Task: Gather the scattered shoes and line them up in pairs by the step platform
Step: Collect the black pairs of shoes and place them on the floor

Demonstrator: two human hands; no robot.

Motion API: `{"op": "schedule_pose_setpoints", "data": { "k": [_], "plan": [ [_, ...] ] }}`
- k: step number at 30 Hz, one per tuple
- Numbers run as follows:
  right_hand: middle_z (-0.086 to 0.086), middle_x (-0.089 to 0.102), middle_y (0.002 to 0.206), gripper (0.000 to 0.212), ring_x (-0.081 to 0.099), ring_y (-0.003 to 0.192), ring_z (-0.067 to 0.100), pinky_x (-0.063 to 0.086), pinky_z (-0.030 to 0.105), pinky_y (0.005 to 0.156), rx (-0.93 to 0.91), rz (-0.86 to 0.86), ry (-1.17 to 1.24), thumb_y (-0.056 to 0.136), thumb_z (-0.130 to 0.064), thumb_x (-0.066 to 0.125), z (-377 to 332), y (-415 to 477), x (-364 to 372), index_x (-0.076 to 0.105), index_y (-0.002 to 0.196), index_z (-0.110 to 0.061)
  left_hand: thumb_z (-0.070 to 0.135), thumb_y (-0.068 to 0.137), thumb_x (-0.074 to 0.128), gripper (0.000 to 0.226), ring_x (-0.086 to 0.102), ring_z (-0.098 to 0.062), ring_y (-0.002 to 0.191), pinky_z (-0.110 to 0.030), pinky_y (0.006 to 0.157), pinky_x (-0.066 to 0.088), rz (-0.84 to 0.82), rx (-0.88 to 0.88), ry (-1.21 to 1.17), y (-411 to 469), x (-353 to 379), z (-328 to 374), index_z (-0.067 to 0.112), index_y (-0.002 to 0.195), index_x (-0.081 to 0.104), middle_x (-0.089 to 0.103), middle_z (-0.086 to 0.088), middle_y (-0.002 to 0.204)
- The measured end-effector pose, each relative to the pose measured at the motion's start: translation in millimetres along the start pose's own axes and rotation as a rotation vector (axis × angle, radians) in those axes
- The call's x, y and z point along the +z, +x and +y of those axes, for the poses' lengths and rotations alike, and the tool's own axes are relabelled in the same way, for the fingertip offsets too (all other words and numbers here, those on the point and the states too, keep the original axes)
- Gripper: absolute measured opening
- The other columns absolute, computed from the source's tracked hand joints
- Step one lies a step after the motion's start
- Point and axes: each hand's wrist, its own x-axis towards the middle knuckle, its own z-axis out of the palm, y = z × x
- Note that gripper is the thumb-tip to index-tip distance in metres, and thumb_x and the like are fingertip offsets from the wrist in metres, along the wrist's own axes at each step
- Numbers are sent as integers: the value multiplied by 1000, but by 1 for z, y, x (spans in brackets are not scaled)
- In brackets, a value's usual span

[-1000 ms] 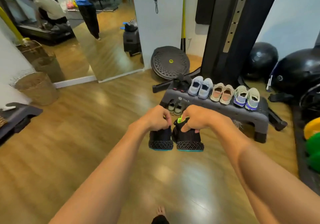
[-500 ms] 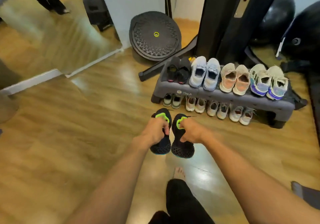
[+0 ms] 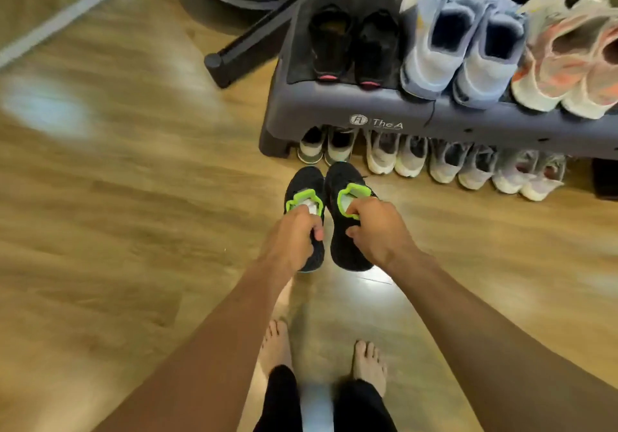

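While both arms reach down at centre frame, the holdings read as follows. Left hand (image 3: 294,234): fingers curled over the green collar of the left black shoe (image 3: 302,184). Right hand (image 3: 378,227): gripping the green collar of the right black shoe (image 3: 344,177). Both shoes: side by side, toes toward the grey step platform (image 3: 334,110), just before the row of pale shoes (image 3: 434,160) under its front edge; contact with the wooden floor (image 3: 133,231) cannot be told. Platform top, upper right: black pair (image 3: 354,40), light blue pair (image 3: 461,40), cream-and-pink pair (image 3: 568,60). Lower centre: bare feet (image 3: 368,364).
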Motion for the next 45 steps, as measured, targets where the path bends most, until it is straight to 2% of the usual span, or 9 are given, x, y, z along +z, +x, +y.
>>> {"op": "schedule_pose_setpoints", "data": {
  "k": [5, 15, 20, 23, 28, 31, 37, 41, 45],
  "plan": [
    [9, 64, 112, 21, 54, 103, 27, 44, 34, 84, -14, 123, 19, 86, -10, 63, 24, 90, 102, 66, 107, -11, -14, 78, 55, 32, 54, -29, 91, -38, 78, 48, 49, 93, 59, 76, 83, -85, 10, 96, 64, 55, -12, 105],
    [8, 59, 113, 24, 48, 106, 27, 46, 37, 75, -13, 188, -26, 84, 1, 58, 44, 172, 222, 63, 106, -9, -18, 78, 51, 23, 50, -35, 89, -41, 73, 42, 79, 144, 64, 143, 167, -183, -1, 88, 62, 53, -20, 98],
    [5, 55, 110, 21, 45, 102, 26, 47, 38, 67, 7, 212, -38, 85, 0, 58, 42, 166, 246, 60, 103, -10, -22, 62, 56, 34, 50, -33, 79, -44, 55, 42, 132, 222, 102, 132, 170, -192, 1, 86, 60, 52, -14, 88],
    [6, 55, 109, 19, 46, 100, 27, 43, 36, 67, 52, 225, -31, 85, 0, 57, 42, 165, 251, 59, 102, -9, -17, 66, 61, 33, 48, -28, 80, -37, 57, 35, 182, 191, 153, 129, 179, -184, 5, 91, 61, 51, -10, 89],
    [5, 54, 103, 20, 46, 98, 26, 41, 34, 66, 59, 244, -29, 84, 3, 58, 48, 168, 257, 59, 100, -8, -17, 67, 64, 37, 46, -22, 84, -36, 60, 42, 221, 165, 173, 138, 184, -182, 9, 94, 60, 52, -6, 94],
    [3, 54, 101, 22, 43, 94, 22, 43, 35, 65, 31, 269, -25, 83, 5, 58, 52, 167, 264, 58, 99, -10, -18, 71, 60, 34, 43, -19, 83, -34, 57, 38, 219, 191, 194, 141, 186, -186, 9, 92, 59, 50, -4, 92],
    [6, 57, 108, 26, 48, 101, 26, 38, 32, 65, 55, 141, -32, 86, 4, 60, 53, 171, 277, 54, 107, -11, -10, 80, 58, 30, 47, -21, 88, -34, 65, 40, 74, 156, 242, 141, 188, -188, 10, 102, 62, 53, -5, 99],
    [11, 58, 117, 36, 55, 105, 28, 48, 34, 77, 50, -27, -41, 85, 1, 63, 55, 167, 271, 56, 119, -10, -7, 80, 60, 32, 57, -24, 90, -32, 63, 37, 31, 75, 258, 139, 178, -175, 14, 104, 61, 57, -4, 102],
    [14, 57, 122, 45, 55, 109, 31, 50, 36, 82, 71, -83, -24, 85, 6, 59, 51, 162, 248, 54, 126, -11, -4, 85, 58, 33, 61, -27, 93, -31, 66, 39, -38, -46, 369, 137, 163, -162, 16, 111, 60, 63, -7, 105]
  ]
}}
